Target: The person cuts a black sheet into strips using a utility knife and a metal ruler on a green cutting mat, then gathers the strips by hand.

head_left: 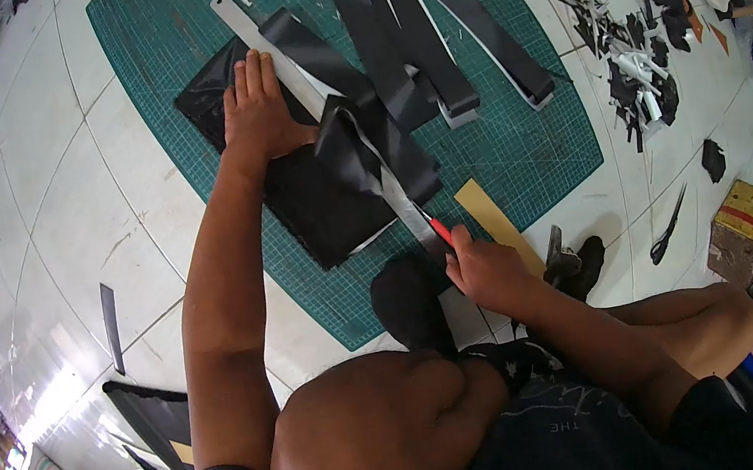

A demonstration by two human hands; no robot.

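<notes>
My left hand (pixel 258 120) lies flat with its fingers stretched out, pressing on a long metal ruler (pixel 234 18) and the black folded material (pixel 318 210) under it. My right hand (pixel 490 268) is closed around a red-handled cutter knife (pixel 441 231), held at the near part of the ruler. A shiny black strip (pixel 305 43) runs along the ruler and folds over its middle, partly hiding it. All this rests on a green cutting mat (pixel 133 27).
More black strips (pixel 427 57) lie on the mat at the right. A tan strip (pixel 497 225) is near my right hand. On the tiled floor are a heap of scraps (pixel 638 72), scissors (pixel 668 226) and a worn box (pixel 741 224). My foot (pixel 407 299) touches the mat's near edge.
</notes>
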